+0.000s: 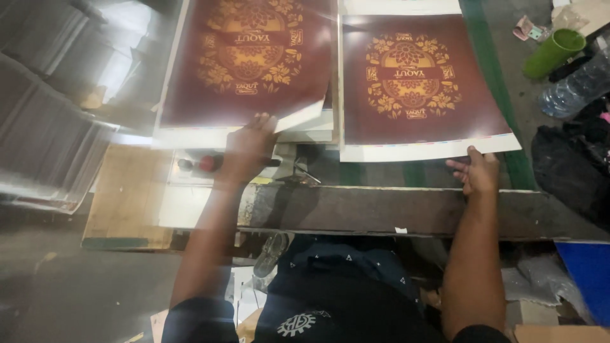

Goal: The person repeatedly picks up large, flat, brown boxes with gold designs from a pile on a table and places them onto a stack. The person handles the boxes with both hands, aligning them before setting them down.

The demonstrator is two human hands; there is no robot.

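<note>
Two large printed sheets lie side by side, each dark maroon with a gold floral emblem and a white border. My left hand (249, 147) grips the near edge of the left sheet (244, 57), lifting its corner off a stack beneath. At the near right corner of the right sheet (416, 86), my right hand (478, 170) touches the white border with its fingers spread.
A dark wooden bar (381, 209) runs across in front of me. A green cup (551, 52) and a clear plastic bottle (575, 86) lie at the far right beside a black bag (572, 165). Grey stacked sheets (44, 127) sit on the left. A blue sheet (588, 276) is at lower right.
</note>
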